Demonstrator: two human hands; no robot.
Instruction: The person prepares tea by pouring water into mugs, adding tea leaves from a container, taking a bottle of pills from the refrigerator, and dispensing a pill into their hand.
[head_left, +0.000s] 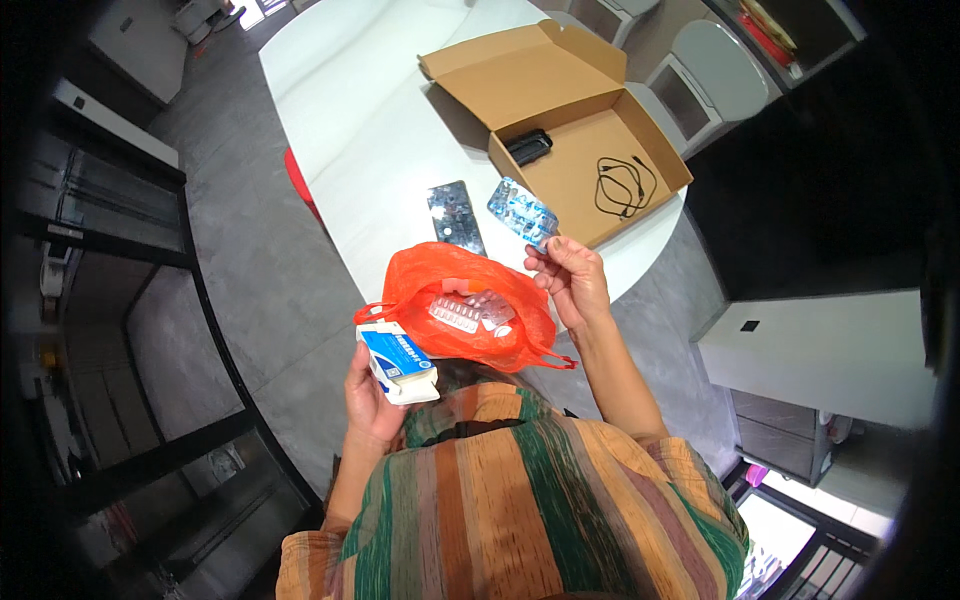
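My left hand holds a blue and white medicine carton whose near end flap stands open. Between the thumb and fingers of my right hand is a blue and silver blister pack, raised over the table by the cardboard box. An orange-red plastic bag lies open between my hands at the table's edge. Inside it are a clear blister pack with pill pockets, another crumpled blister pack and a small white piece. My right fingers are just beyond the bag's rim.
A smartphone lies on the white table beyond the bag. The open cardboard box holds a black cable and a black case-like object. Grey chairs stand at the far right; a red seat edge shows at the left.
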